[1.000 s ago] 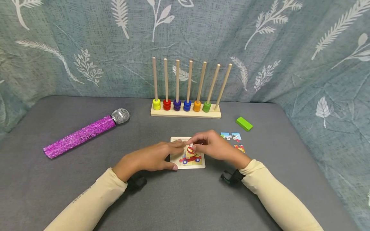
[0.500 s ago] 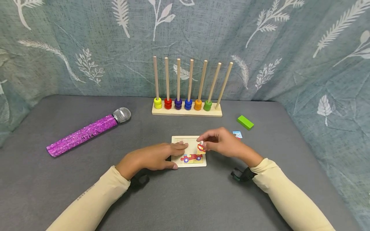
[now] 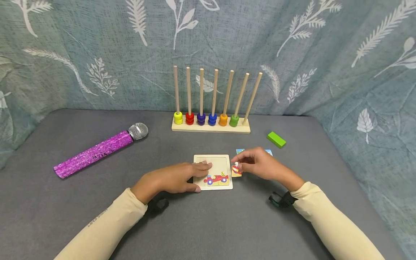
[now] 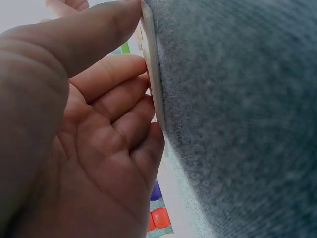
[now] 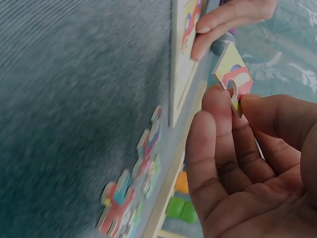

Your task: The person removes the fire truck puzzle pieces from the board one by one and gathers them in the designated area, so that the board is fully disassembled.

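Observation:
My left hand (image 3: pixel 178 177) lies with extended fingers on a shallow wooden puzzle board (image 3: pixel 221 162), its thumb at the near edge. Assembled pieces along the board's lower right form part of a red vehicle; the upper area is bare wood. Just off the board's right edge, my right hand (image 3: pixel 260 164) pinches a small puzzle piece (image 3: pixel 236 171) between thumb and fingers. In the right wrist view the puzzle piece (image 5: pixel 229 63) is held up off the cloth, yellow with red, and a notch shows in it. The left wrist view has the fingertips against the board's edge (image 4: pixel 156 84).
Several loose puzzle pieces (image 5: pixel 118 208) lie on the grey cloth beyond my right hand, partly hidden by it in the head view. A green block (image 3: pixel 276 139) is farther right. Behind stands a bead rack (image 3: pixel 209 128) with tall pegs. At left lies a purple glittery microphone (image 3: pixel 97 151).
My right hand has lifted the puzzle piece off the board and carried it rightward past the edge, exposing bare wood. The left hand stays on the board.

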{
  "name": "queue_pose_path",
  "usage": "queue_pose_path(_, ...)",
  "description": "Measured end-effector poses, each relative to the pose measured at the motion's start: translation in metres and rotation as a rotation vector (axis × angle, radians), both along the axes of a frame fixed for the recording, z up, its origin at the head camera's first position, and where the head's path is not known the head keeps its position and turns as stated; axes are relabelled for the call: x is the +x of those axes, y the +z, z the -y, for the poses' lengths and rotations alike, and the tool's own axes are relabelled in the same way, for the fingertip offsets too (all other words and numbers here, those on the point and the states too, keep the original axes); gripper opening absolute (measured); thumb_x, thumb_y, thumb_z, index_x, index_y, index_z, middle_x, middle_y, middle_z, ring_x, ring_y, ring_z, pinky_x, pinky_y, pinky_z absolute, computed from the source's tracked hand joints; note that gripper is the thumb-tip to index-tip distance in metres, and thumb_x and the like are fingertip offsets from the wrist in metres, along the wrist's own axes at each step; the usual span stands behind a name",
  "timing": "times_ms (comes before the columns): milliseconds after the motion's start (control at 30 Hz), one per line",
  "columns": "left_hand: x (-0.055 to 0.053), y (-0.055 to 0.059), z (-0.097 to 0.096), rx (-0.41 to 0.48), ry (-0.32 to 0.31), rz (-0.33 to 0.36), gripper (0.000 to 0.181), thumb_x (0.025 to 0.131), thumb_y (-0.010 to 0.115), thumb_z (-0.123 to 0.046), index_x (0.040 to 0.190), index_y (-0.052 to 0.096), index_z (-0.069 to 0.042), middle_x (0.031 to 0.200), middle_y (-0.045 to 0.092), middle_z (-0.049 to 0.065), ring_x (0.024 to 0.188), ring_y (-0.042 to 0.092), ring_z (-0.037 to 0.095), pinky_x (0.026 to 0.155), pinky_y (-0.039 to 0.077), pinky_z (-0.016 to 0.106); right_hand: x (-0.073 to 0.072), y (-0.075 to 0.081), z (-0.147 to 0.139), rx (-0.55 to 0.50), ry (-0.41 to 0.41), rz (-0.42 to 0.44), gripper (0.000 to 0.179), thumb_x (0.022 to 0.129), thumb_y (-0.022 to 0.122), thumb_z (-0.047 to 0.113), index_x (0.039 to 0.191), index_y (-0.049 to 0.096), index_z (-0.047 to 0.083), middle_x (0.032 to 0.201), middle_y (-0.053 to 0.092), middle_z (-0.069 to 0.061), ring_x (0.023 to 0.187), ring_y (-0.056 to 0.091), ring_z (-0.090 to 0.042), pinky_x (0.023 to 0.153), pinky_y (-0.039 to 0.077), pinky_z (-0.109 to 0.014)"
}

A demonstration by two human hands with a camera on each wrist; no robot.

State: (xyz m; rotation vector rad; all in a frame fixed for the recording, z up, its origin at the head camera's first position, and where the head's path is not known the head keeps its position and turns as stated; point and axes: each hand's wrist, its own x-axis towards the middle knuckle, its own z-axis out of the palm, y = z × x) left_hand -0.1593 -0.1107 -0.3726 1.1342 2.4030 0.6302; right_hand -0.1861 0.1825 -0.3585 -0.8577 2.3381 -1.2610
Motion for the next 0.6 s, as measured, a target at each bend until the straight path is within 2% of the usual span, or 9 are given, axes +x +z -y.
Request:
queue_pose_path(167,0.001,0.0,0.0,0.004,-0.004,-0.002,0.063,0.092,0.069,-0.017,0.146,0.041,-0.001,0.155,0.031,0.012,0.143,0.026,0.027,0.111,0.027,0.047,0.001,-0.006,-0.008,0.037,-0.014,-0.03,0.021,0.091,0.061,-0.003,0.111,0.069,-0.005,0.093,0.069,-0.007,0.077,0.062,-0.014,0.065,0.05,-0.026)
queue_pose_path(400,0.002,0.0,0.0,0.008,0.004,-0.007,0.065,0.091,0.07,-0.016,0.146,0.04,0.0,0.154,0.032,0.013,0.143,0.027,0.028,0.111,0.028,0.047,0.002,-0.011,-0.013,0.043,-0.005,-0.028,0.018,0.091,0.062,-0.002,0.106,0.072,-0.003,0.098,0.071,-0.007,0.082,0.064,-0.011,0.071,0.052,-0.026)
queue_pose_path(600,0.001,0.001,0.0,0.016,0.007,-0.016,0.065,0.091,0.07,-0.016,0.146,0.04,0.0,0.154,0.032,0.013,0.143,0.027,0.027,0.111,0.027,0.047,0.0,-0.012,-0.017,0.032,0.023,0.043,0.018,0.09,0.06,-0.005,0.106,0.07,-0.006,0.087,0.07,-0.007,0.074,0.064,-0.016,0.067,0.054,-0.029)
